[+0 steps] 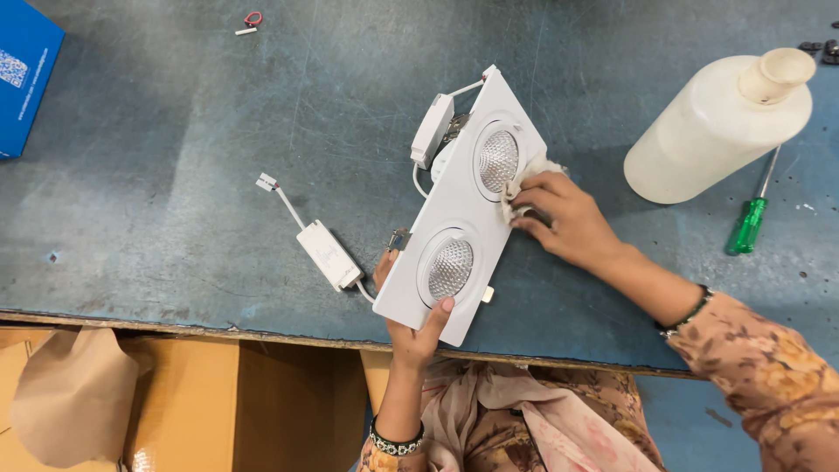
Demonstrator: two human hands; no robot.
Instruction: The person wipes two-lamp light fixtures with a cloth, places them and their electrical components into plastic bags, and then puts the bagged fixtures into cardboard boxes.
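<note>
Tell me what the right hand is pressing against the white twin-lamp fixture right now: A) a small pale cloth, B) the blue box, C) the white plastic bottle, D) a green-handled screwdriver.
A: the right hand presses a small pale cloth onto the white twin-lamp fixture beside its upper lens, while the left hand holds the fixture's lower end; the green-handled screwdriver and white plastic bottle lie untouched on the table.
</note>
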